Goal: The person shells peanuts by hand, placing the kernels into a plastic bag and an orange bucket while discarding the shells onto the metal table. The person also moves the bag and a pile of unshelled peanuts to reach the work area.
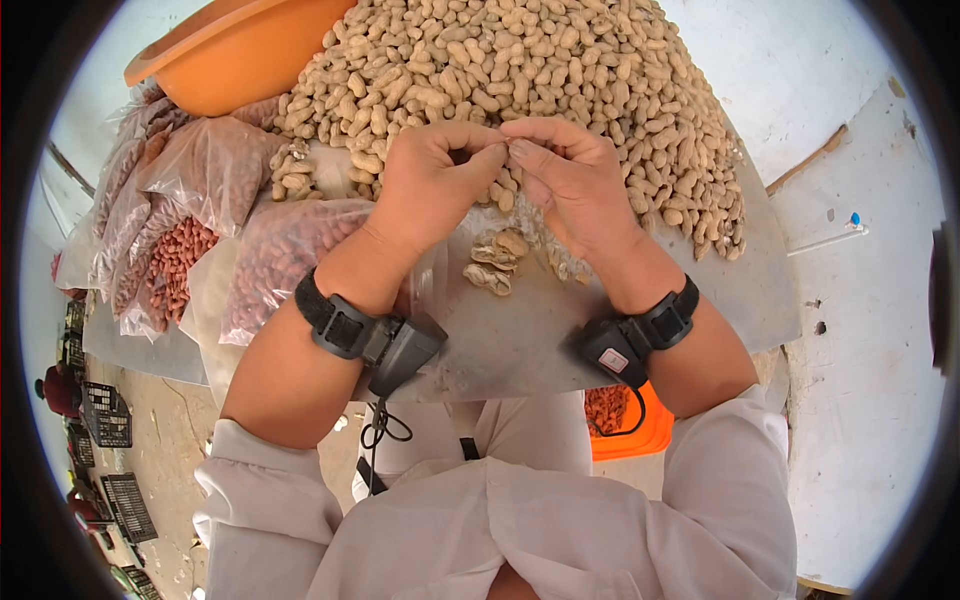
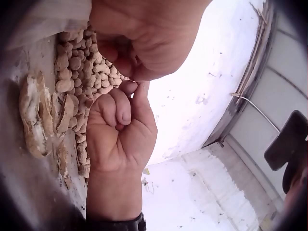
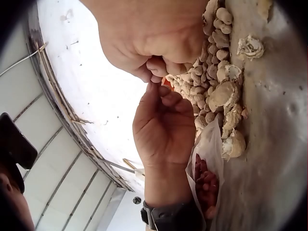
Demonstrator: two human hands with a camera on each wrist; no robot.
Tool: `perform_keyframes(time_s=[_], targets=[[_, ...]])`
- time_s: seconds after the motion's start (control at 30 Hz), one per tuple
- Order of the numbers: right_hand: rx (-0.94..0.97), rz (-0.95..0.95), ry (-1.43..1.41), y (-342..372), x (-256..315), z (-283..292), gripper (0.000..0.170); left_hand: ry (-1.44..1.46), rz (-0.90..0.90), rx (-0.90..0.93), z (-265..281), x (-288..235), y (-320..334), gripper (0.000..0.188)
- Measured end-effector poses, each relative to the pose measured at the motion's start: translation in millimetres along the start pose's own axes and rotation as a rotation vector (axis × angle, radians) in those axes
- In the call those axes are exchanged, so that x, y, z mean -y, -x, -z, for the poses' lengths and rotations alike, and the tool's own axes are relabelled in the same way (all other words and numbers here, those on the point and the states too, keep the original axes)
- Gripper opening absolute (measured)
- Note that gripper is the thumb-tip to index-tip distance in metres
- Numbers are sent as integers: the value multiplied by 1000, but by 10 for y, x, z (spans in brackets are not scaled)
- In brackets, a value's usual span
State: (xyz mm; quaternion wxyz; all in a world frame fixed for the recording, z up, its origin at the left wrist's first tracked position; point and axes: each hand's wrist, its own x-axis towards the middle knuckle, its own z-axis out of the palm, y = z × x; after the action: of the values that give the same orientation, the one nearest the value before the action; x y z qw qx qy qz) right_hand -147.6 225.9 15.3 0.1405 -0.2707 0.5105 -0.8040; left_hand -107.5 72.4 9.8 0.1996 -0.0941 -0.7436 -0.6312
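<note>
My left hand and right hand meet fingertip to fingertip over the near edge of a heap of unshelled peanuts. Thumbs and forefingers of both pinch a small peanut, almost wholly hidden by the fingertips. In the left wrist view the right hand has its other fingers curled toward the palm. The right wrist view shows the left hand with its thumb and forefinger touching the other hand's fingertips. Cracked peanut shells lie on the metal table just below the hands.
Clear plastic bags of red peanut kernels lie at the left, one with loose kernels showing at its mouth. An orange basin leans against the heap at the back left. Below the table edge sits an orange container holding reddish bits.
</note>
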Motion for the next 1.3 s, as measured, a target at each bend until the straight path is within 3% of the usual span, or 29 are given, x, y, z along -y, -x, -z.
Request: perform_keyframes(time_s=[0.2, 0.3, 0.5, 0.6, 0.7, 0.8, 0.9, 1.0, 1.2, 1.3], targets=[[-8, 46, 226, -5, 25, 2, 16, -16, -27, -6, -18, -59, 21, 11], [-22, -9, 180, -7, 48, -16, 16, 6, -23, 0, -19, -13, 8, 11], [19, -183, -236, -8, 128, -13, 13, 97, 41, 18, 1, -34, -8, 11], [7, -207, -512, -136, 22, 213, 15, 136, 59, 111, 34, -67, 2, 12], [-178, -191, -541, -169, 61, 292, 15, 20, 96, 300, 73, -98, -2, 10], [-179, -180, -399, -186, 46, 326, 12, -155, 105, 374, 31, -15, -2, 8], [-177, -216, -399, -173, 34, 306, 12, -311, -49, 315, -25, 59, 26, 8], [-167, -205, -367, -160, 39, 283, 19, -521, -185, 425, -10, 59, 5, 4], [-174, -184, -398, -168, 43, 318, 14, -456, -23, 429, -50, -47, 19, 11], [-157, -182, -409, -164, 41, 308, 14, -549, -120, 350, -40, 75, -8, 16]])
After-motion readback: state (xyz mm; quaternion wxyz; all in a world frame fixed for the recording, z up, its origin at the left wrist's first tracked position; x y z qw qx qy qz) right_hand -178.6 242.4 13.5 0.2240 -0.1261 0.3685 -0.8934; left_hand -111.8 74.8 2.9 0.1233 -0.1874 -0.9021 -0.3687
